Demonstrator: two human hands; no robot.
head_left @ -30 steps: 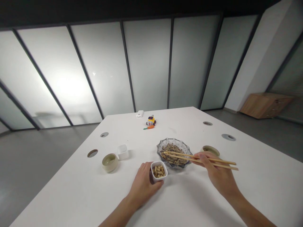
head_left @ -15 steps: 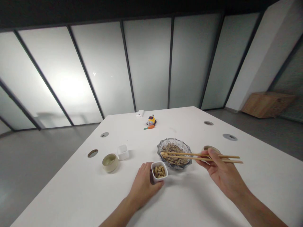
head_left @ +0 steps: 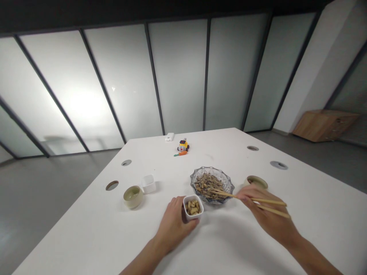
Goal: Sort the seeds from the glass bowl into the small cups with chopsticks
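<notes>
My left hand [head_left: 175, 222] is wrapped round a small white square cup [head_left: 187, 218], which holds light brown pieces that look like peanuts [head_left: 193, 207]. My right hand [head_left: 265, 210] grips a pair of wooden chopsticks [head_left: 275, 201], their tips down among the contents of a clear glass bowl [head_left: 229, 182]. That bowl contains many striped seeds [head_left: 211, 184] resembling sunflower seeds, with a few lighter lumps at the left. Behind my right hand stands a greenish ceramic cup [head_left: 260, 182], partly hidden by the fingers.
To the left are another greenish ceramic cup [head_left: 133, 198] and a second white square cup [head_left: 148, 184]. Farther back lie an orange toy carrot [head_left: 181, 153], a yellow toy vehicle [head_left: 182, 145] and a white box-like device [head_left: 169, 137]. Several round holes open in the white table [head_left: 94, 229].
The chopsticks have swung from level above the bowl to tilted, tips now lower among the seeds. My right hand has turned and dropped slightly. My left hand and its cup stay put.
</notes>
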